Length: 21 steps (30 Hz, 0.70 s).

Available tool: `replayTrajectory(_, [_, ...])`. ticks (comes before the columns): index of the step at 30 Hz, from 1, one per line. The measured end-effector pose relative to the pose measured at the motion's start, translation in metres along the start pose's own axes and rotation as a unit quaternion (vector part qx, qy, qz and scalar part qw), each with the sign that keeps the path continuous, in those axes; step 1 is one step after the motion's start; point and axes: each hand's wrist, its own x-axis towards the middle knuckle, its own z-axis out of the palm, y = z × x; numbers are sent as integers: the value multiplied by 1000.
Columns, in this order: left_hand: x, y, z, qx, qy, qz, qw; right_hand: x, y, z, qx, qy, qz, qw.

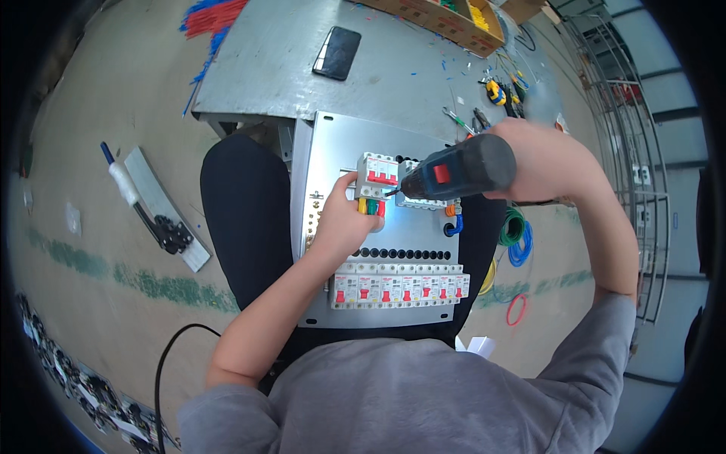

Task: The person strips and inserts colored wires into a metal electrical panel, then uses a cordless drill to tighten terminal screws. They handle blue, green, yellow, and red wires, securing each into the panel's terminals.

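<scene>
My left hand [344, 218] is closed at a white circuit breaker [376, 172] with red switches, thumb along its left side. Yellow, green and red wire ends [371, 206] come out of the breaker's near edge by my curled fingers. In my right hand [541, 160] is a dark power screwdriver [457, 168] with a red switch. Its bit points left, with the tip at the breaker's near right terminal. The breaker sits on a metal mounting plate [333, 147] across my lap. Another white breaker block [423, 203] is partly hidden behind the screwdriver.
A row of white breakers [401, 287] lines the plate's near side. The metal table [265, 68] ahead bears a black phone [337, 53], a cardboard box [454, 30] and hand tools [495, 92]. Wire coils [520, 246] lie at right; a long-handled cutter [162, 227] lies on the left floor.
</scene>
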Motion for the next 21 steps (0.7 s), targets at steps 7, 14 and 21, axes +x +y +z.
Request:
replayTrajectory(7, [-4,10,-5,38,-19,-9,999,-21,34,-25,23,92,-88,992])
replayTrajectory(14, [-37,43,-28,248,-15,31,968,-89,110,29,296,332,6,895])
replayTrajectory(21, [-37,15,-19,501,60,247,828,-74,197,142,650,582,119,474])
